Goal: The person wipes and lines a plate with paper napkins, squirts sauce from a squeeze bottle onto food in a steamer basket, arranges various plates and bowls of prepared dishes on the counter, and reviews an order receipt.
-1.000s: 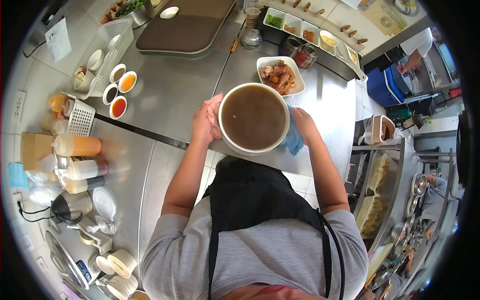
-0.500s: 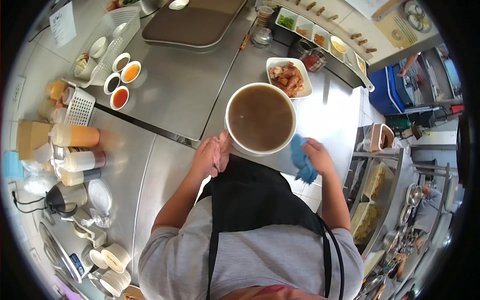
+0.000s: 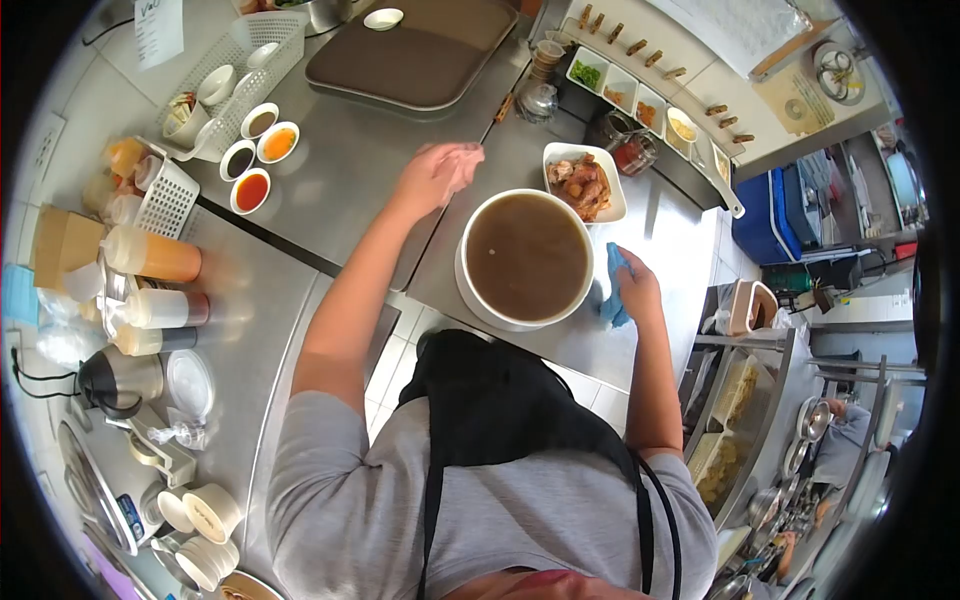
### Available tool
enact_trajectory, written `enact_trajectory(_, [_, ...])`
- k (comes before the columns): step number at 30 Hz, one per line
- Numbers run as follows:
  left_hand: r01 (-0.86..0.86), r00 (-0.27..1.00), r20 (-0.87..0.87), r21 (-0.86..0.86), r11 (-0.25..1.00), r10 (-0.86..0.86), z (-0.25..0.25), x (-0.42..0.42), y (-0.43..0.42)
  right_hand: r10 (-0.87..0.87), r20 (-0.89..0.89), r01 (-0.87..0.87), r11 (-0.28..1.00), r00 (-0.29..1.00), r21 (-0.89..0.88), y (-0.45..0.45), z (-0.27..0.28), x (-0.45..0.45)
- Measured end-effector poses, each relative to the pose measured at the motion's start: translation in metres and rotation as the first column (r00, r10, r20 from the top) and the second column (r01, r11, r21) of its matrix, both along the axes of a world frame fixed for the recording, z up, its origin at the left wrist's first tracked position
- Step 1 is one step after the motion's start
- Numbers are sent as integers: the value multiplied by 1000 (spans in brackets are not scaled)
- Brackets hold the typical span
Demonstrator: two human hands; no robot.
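A large white pot (image 3: 462,278) of brown broth (image 3: 528,250) stands on the steel counter in front of my body. My left hand (image 3: 428,185) is raised above the counter, up and left of the pot, closed on a pink cloth (image 3: 464,162). To the pot's right, my right hand (image 3: 640,284) grips a crumpled blue cloth (image 3: 612,300), apart from the pot's wall. Just behind the pot sits a square white bowl of cooked meat pieces (image 3: 580,186).
A brown tray (image 3: 410,50) lies at the back. Small sauce bowls (image 3: 250,190) and a white basket (image 3: 262,45) are on the left, with squeeze bottles (image 3: 150,252) nearer. A topping rack (image 3: 650,115) lines the back right. Another person (image 3: 848,440) is at far right.
My left hand has moved up and away from the pot's left side, with the pink cloth. My right hand has shifted slightly up with the blue cloth. The view has shifted a little.
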State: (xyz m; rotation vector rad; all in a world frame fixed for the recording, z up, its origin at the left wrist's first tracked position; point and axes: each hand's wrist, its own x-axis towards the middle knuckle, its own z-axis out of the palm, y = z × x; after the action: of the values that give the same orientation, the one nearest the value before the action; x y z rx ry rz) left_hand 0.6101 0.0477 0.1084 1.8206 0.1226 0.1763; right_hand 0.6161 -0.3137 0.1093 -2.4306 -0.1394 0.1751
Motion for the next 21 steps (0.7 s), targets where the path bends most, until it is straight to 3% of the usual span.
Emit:
enact_trajectory(1, [40,996,65,298,954,-62,-5,17,4,15,29,-14,1000,999,-21,-2,-3,-1])
enact_trajectory(2, [53,985,104,572,818,-137,-15,25,5,35,96,-34,999,995,-7,-1,-2,-5])
enact_trajectory(5, [109,986,-25,836,538,-162,-64,21,-12,95,188,-72,989,978,-127,-16,-19,-8])
enact_trajectory(9, [29,998,-51,911,411,42,-86,11,1,110,221,-61,974,969,-220,-34,-50,-20])
enact_trajectory(12, [-226,916,55,889,398,398,-112,-10,34,-24,283,59,992,959,-113,-41,-61,-16])
enact_trajectory(13, [-229,886,24,891,391,463,-99,-26,39,-77,301,105,991,950,-77,-43,-64,-12])
enact_trajectory(16, [-202,775,-30,935,292,632,-83,-83,49,-9,452,154,946,892,-286,-45,-56,0])
enact_trajectory(19, [-265,674,-4,932,247,738,-78,-114,49,124,618,121,933,776,-339,-28,-30,0])
enact_trajectory(20, [-389,721,71,864,319,689,-68,-118,38,85,534,6,986,841,-166,-22,-34,3])
enact_trajectory(21, [-499,751,161,773,392,640,-56,-118,29,59,280,-72,997,958,37,-19,-33,5])
